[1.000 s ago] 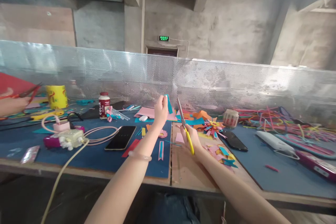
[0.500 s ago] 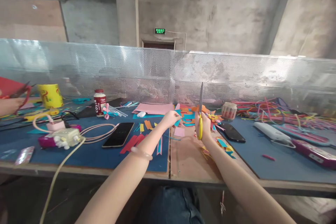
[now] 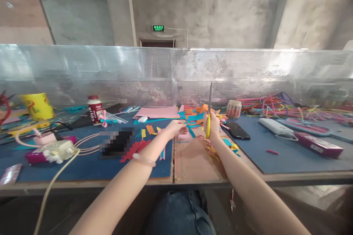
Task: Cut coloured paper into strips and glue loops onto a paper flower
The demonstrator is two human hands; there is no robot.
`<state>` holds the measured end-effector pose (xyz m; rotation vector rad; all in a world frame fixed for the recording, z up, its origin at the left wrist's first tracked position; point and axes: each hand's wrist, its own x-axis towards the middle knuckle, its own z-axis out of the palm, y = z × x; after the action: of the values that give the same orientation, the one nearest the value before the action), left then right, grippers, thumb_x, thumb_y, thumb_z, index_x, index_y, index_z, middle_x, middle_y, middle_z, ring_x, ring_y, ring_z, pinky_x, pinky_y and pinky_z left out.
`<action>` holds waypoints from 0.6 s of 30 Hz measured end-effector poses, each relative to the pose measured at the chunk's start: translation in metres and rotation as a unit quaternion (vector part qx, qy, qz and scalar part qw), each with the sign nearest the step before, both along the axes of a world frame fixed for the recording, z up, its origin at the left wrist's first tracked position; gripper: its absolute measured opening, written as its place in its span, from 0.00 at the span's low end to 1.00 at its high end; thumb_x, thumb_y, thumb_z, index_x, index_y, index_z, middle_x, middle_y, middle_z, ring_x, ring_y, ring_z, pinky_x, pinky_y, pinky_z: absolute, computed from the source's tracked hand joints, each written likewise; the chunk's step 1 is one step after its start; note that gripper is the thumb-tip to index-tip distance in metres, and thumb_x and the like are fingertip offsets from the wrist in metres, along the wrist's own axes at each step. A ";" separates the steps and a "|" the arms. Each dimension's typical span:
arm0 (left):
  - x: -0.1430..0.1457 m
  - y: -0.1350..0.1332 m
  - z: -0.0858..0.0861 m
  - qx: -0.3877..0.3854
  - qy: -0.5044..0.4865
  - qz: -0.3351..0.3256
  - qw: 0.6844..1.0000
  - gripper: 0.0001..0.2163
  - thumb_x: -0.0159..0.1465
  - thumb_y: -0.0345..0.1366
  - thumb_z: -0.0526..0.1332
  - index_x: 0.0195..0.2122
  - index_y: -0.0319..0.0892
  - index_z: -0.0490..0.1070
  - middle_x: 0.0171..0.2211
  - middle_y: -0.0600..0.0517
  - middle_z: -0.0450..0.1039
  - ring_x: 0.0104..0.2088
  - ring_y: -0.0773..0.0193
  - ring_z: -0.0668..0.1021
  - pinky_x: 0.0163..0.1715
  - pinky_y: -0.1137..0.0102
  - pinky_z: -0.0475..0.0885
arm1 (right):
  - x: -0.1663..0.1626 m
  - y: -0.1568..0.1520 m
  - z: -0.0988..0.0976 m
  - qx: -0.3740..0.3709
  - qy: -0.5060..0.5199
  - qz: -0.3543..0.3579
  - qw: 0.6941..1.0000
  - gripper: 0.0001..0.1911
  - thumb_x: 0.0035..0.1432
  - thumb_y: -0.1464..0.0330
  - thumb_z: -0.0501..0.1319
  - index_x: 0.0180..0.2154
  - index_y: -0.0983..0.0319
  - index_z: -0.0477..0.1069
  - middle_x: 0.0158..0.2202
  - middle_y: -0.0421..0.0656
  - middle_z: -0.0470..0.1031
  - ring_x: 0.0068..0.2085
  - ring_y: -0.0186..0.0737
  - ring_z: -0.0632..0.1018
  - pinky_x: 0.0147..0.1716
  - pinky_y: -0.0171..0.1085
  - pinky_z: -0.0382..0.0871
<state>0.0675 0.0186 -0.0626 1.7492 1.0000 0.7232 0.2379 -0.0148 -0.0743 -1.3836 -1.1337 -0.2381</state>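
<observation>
My right hand (image 3: pixel 213 125) is closed around yellow-handled scissors (image 3: pixel 210 108), whose blades point upward and look closed. To its left, my left hand (image 3: pixel 178 128) pinches a narrow blue paper strip (image 3: pixel 191 130) at the fingertips; the exact grip is small and partly hidden. Behind both hands lie orange and blue paper pieces (image 3: pixel 197 116). Under my right wrist are yellow and blue paper scraps (image 3: pixel 230 145). Red paper strips (image 3: pixel 135 149) rest on the blue mat, left of my left forearm.
Pink paper sheets (image 3: pixel 157 112) lie near the perforated metal screen (image 3: pixel 154 77). A bottle (image 3: pixel 94 110), a yellow roll (image 3: pixel 37 106) and a power strip with cables (image 3: pixel 52 150) stand left. Right are a jar (image 3: pixel 234 109), a phone (image 3: pixel 237 130) and colourful pipe cleaners (image 3: pixel 275 104).
The blue paper in my left fingers now shows as a strip slanting down to the right. My left hand has lowered slightly. The view has shifted a little to the right.
</observation>
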 end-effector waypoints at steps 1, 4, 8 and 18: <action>-0.001 0.001 0.001 0.004 -0.010 -0.002 1.000 0.13 0.64 0.38 0.56 0.47 0.37 0.66 0.43 0.47 0.70 0.38 0.62 0.76 0.37 0.63 0.73 | 0.001 0.001 -0.001 -0.002 0.006 -0.002 1.000 0.15 0.56 0.59 0.47 0.22 0.58 0.54 0.20 0.38 0.63 0.24 0.36 0.66 0.26 0.35 0.56; -0.003 0.004 0.004 0.030 -0.024 -0.007 0.999 0.12 0.65 0.37 0.54 0.45 0.34 0.67 0.39 0.44 0.73 0.36 0.63 0.77 0.36 0.66 0.73 | 0.002 0.006 -0.006 -0.007 0.021 -0.006 1.000 0.15 0.58 0.59 0.46 0.23 0.59 0.57 0.19 0.38 0.63 0.24 0.37 0.67 0.26 0.35 0.58; -0.012 0.009 0.012 0.093 0.014 0.009 0.996 0.12 0.60 0.38 0.60 0.41 0.36 0.70 0.32 0.45 0.76 0.32 0.63 0.78 0.32 0.71 0.70 | 0.004 0.009 -0.010 -0.020 0.029 -0.008 0.999 0.17 0.60 0.60 0.46 0.23 0.60 0.61 0.19 0.38 0.64 0.23 0.36 0.68 0.24 0.34 0.59; -0.035 -0.003 0.030 0.146 0.241 -0.179 0.943 0.06 0.38 0.32 0.71 0.19 0.43 0.77 0.18 0.55 0.73 0.20 0.67 0.71 0.21 0.74 0.60 | 0.003 0.009 -0.009 -0.035 0.012 -0.006 0.999 0.15 0.61 0.59 0.55 0.33 0.65 0.67 0.26 0.37 0.68 0.24 0.29 0.69 0.25 0.33 0.66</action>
<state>0.0321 0.0153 -0.0321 2.3612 0.8750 0.2136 0.2405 -0.0060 -0.0836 -1.4523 -1.1245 -0.1912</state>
